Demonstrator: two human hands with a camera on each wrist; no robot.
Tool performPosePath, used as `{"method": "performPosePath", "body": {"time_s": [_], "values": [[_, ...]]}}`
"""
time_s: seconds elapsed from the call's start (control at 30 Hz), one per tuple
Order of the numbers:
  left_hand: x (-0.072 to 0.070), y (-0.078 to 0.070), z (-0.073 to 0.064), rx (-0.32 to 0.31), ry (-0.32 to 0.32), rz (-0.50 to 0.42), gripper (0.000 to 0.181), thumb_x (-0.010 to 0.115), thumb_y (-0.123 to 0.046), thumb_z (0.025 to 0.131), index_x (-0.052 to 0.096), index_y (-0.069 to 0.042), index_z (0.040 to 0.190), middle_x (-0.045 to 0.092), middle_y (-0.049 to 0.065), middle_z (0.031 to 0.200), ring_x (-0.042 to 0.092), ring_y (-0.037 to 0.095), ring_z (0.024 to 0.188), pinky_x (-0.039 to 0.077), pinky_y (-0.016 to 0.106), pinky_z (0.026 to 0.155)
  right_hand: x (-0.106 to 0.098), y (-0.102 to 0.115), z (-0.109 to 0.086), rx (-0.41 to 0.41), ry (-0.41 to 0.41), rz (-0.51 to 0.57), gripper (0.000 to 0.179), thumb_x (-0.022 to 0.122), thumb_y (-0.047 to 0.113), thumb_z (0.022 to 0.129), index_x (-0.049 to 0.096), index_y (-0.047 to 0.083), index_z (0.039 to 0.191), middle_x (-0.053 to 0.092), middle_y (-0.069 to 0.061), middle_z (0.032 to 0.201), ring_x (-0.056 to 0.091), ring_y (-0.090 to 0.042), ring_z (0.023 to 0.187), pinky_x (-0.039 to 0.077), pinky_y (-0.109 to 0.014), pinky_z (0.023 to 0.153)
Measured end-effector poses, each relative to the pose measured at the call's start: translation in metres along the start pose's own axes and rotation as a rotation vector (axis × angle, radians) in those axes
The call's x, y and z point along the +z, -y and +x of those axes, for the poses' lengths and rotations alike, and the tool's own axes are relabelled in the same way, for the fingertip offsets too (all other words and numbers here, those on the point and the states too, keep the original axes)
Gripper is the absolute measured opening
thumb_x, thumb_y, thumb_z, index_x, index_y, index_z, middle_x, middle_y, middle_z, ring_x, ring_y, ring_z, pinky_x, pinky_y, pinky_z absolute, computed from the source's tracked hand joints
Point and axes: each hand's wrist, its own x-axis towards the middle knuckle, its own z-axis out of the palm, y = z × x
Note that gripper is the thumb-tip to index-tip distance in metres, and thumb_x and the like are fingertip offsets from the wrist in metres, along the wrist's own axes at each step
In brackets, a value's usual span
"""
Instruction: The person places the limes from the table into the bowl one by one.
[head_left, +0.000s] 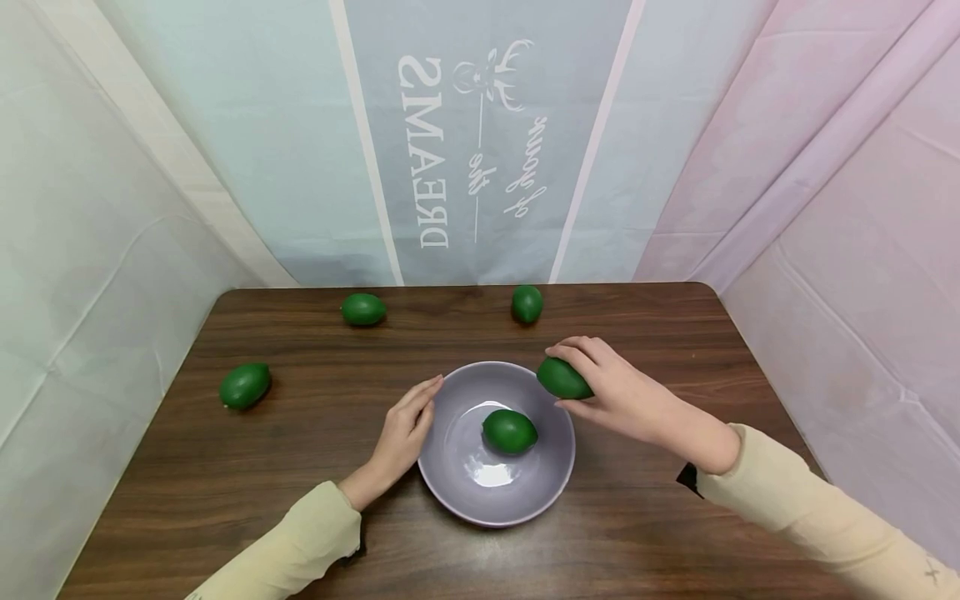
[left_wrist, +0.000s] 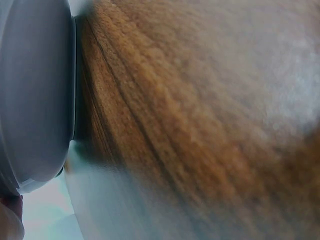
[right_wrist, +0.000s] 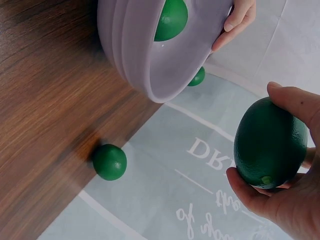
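A purple-grey bowl (head_left: 457, 492) stands on the table with one green lime (head_left: 510, 432) lying inside it. My right hand (head_left: 611, 392) grips another lime (head_left: 562, 379) by the bowl's upper right rim; the right wrist view shows this held lime (right_wrist: 270, 142) between thumb and fingers, apart from the bowl (right_wrist: 135, 50). At the bowl's left side, my left hand (head_left: 401, 433) rests its fingers, nearly straight, against the rim. The left wrist view shows the bowl's outer wall (left_wrist: 35, 90) and a bit of a finger (left_wrist: 10, 220) at the lower left.
Three more limes lie on the brown wooden table (head_left: 315, 433): one at the left (head_left: 245, 386), one at the back left (head_left: 363, 309), and a lime at the back middle (head_left: 527, 304). A printed cloth (head_left: 480, 167) hangs behind the table's far edge, with pale cloth at both sides.
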Motion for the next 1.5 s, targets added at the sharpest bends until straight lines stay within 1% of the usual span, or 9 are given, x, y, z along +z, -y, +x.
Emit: {"method": "performPosePath", "body": {"time_s": [0.2,0.43,0.6,0.9,1.1,1.27,1.5], "values": [[0.0,-0.001,0.0,-0.01,0.006,-0.004,0.032,0.049,0.005,0.087,0.058,0.004,0.118,0.057,0.015,0.121,0.053,0.024,0.113,0.038,0.023,0.099,0.003,0.005,0.001,-0.037,0.007,0.011,0.062,0.078,0.02,0.071,0.048,0.004,0.123,0.046,-0.009,0.118,0.047,-0.022,0.104,0.048,-0.035,0.084],[0.0,-0.001,0.0,0.006,-0.003,-0.002,0.033,0.049,0.007,0.086,0.058,0.004,0.118,0.058,0.014,0.121,0.054,0.025,0.112,0.039,0.025,0.098,0.005,0.011,0.0,-0.034,0.022,0.017,0.062,0.078,0.021,0.071,0.048,0.007,0.123,0.046,-0.008,0.119,0.046,-0.02,0.105,0.046,-0.032,0.086],[0.0,-0.001,0.0,-0.001,0.002,-0.009,0.032,0.049,0.006,0.087,0.058,0.005,0.118,0.058,0.015,0.121,0.053,0.025,0.113,0.039,0.024,0.098,0.006,0.015,0.0,-0.035,0.03,0.027,0.062,0.077,0.022,0.072,0.048,0.008,0.124,0.045,-0.007,0.12,0.046,-0.019,0.106,0.046,-0.032,0.086],[0.001,-0.001,-0.001,0.002,-0.004,-0.005,0.033,0.049,0.006,0.087,0.058,0.004,0.118,0.058,0.012,0.122,0.053,0.024,0.113,0.039,0.025,0.098,0.008,0.021,0.0,-0.049,0.043,0.037,0.061,0.077,0.023,0.072,0.047,0.009,0.124,0.046,-0.006,0.12,0.046,-0.018,0.107,0.048,-0.03,0.084],[0.001,-0.001,0.0,0.006,-0.004,-0.012,0.033,0.049,0.007,0.087,0.058,0.004,0.118,0.058,0.016,0.12,0.053,0.025,0.113,0.039,0.026,0.098,0.01,0.026,-0.001,-0.053,0.069,0.042,0.061,0.075,0.026,0.075,0.046,0.01,0.126,0.045,-0.004,0.121,0.046,-0.017,0.107,0.048,-0.029,0.083],[0.0,-0.001,-0.001,0.004,-0.005,-0.004,0.033,0.049,0.007,0.087,0.058,0.004,0.118,0.058,0.014,0.121,0.054,0.024,0.113,0.039,0.025,0.098,0.012,0.029,-0.001,-0.071,0.074,0.047,0.06,0.074,0.027,0.075,0.046,0.011,0.126,0.045,-0.003,0.122,0.046,-0.016,0.108,0.047,-0.029,0.085],[0.0,-0.001,0.0,0.006,-0.004,-0.001,0.033,0.049,0.007,0.087,0.058,0.004,0.118,0.058,0.017,0.12,0.054,0.025,0.113,0.039,0.027,0.098,0.016,0.033,-0.001,-0.088,0.081,0.065,0.057,0.073,0.028,0.076,0.047,0.011,0.124,0.046,-0.001,0.122,0.045,-0.014,0.109,0.046,-0.028,0.086]]}}
